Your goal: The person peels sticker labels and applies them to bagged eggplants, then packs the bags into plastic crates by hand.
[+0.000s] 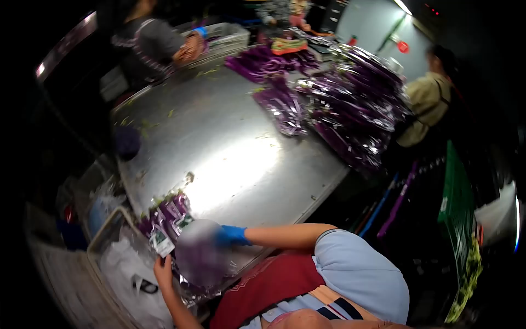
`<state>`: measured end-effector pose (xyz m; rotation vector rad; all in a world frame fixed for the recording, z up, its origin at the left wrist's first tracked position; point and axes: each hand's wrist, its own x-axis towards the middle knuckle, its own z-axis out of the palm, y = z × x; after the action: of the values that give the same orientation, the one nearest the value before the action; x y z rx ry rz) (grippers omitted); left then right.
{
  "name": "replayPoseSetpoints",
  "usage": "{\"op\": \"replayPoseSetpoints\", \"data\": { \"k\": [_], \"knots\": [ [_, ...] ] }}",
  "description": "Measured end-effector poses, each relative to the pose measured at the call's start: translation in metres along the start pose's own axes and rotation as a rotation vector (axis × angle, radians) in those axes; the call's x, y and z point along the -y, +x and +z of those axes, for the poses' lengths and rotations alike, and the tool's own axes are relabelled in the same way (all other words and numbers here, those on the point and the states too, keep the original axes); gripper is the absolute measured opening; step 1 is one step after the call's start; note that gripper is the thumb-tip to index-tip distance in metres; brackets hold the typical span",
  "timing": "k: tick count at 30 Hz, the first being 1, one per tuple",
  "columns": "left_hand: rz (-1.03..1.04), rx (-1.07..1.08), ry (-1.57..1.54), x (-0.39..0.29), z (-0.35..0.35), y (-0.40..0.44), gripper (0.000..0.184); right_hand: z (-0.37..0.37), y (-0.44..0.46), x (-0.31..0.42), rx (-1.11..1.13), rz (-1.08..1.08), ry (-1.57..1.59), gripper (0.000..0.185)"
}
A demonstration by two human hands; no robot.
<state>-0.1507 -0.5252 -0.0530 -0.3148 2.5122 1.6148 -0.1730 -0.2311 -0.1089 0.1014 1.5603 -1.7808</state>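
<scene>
My left hand (pixel 164 271), bare, is at the lower left, its fingertips on the edge of a clear bag of purple stalks (pixel 176 207) beside a white-and-green label. My right hand (pixel 233 234), in a blue glove, reaches in from the right over the same bag. A round blurred patch hides its fingers and the middle of the bag. The bag lies at the near edge of the metal table (pixel 219 131), stalk ends pointing away. Across the table is a large pile of bagged purple stalks (pixel 350 98).
A crate (pixel 94 248) with white plastic bags stands left of my left hand. One person (pixel 148 46) works at the far left by a white crate (pixel 236 38); another (pixel 427 107) stands right of the pile. A green crate (pixel 457 203) is at the right.
</scene>
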Motion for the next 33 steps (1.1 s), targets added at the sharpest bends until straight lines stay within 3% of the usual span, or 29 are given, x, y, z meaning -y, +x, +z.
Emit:
{"op": "replayPoseSetpoints", "data": {
  "k": [1,2,3,5,7,8,9,11,12,13,14,16,18,21,22,23,25,28,31,32,33],
  "knots": [
    [-0.062,-0.013,0.069,0.027,-0.008,0.012,0.041,-0.01,-0.022,-0.002,-0.065,-0.029,-0.005,0.039],
    [-0.083,-0.16,0.173,0.025,-0.013,0.014,0.046,-0.015,-0.059,0.022,-0.176,-0.048,-0.107,0.036],
    [0.062,-0.346,0.393,0.018,-0.012,0.01,0.045,-0.022,-0.095,0.039,-0.275,-0.059,-0.206,0.033],
    [0.3,-0.492,0.374,-0.002,-0.006,0.012,0.041,-0.054,-0.119,-0.001,-0.399,-0.358,-0.114,0.025],
    [0.422,-0.426,0.303,-0.059,0.027,-0.004,0.036,-0.061,-0.173,0.003,-0.411,-0.412,0.092,0.017],
    [0.475,-0.423,0.282,-0.097,0.055,-0.023,0.034,-0.067,-0.208,-0.005,-0.271,-0.252,0.142,0.015],
    [0.196,-0.257,0.14,-0.141,0.086,-0.05,0.031,-0.074,-0.237,-0.014,-0.14,-0.096,0.177,0.014],
    [0.563,-0.022,0.502,-0.109,0.128,-0.054,0.031,-0.089,-0.248,-0.056,-0.045,-0.09,-0.024,0.016],
    [0.433,0.184,0.342,-0.121,0.155,-0.071,0.031,-0.097,-0.246,-0.082,-0.09,0.003,-0.139,0.018],
    [0.61,0.309,0.463,-0.11,0.181,-0.083,0.042,-0.105,-0.243,-0.116,-0.134,0.1,-0.25,0.019],
    [0.653,0.437,0.518,-0.111,0.209,-0.094,0.055,-0.114,-0.235,-0.162,-0.241,0.048,-0.467,0.022],
    [0.615,0.562,0.758,-0.101,0.244,-0.111,0.075,-0.134,-0.224,-0.229,-0.255,0.236,-0.374,0.024],
    [0.616,0.575,1.007,-0.093,0.259,-0.118,0.077,-0.139,-0.219,-0.3,-0.437,0.35,-0.684,0.032],
    [0.687,0.48,1.03,-0.077,0.264,-0.117,0.08,-0.135,-0.232,-0.386,-0.711,0.538,-0.34,0.023],
    [0.694,0.487,1.019,-0.078,0.264,-0.117,0.081,-0.132,-0.24,-0.411,-0.807,0.511,-0.258,0.019],
    [0.708,0.486,1.004,-0.079,0.265,-0.117,0.081,-0.133,-0.251,-0.435,-0.79,0.625,-0.235,0.017],
    [0.773,0.445,0.995,-0.077,0.266,-0.117,0.081,-0.131,-0.263,-0.558,-0.753,0.76,0.108,0.017],
    [0.811,0.398,1.008,-0.075,0.267,-0.12,0.078,-0.122,-0.292,-0.565,-0.741,0.856,0.399,0.029],
    [0.881,0.328,1.027,-0.07,0.27,-0.121,0.076,-0.108,-0.285,-0.64,-0.799,0.762,0.169,0.051],
    [0.884,0.312,1.04,-0.068,0.27,-0.121,0.076,-0.111,-0.279,-0.568,-0.699,0.886,0.291,0.068],
    [0.893,0.31,1.053,-0.066,0.27,-0.121,0.076,-0.109,-0.27,-0.584,-0.675,0.874,0.279,0.068]
  ]
}}
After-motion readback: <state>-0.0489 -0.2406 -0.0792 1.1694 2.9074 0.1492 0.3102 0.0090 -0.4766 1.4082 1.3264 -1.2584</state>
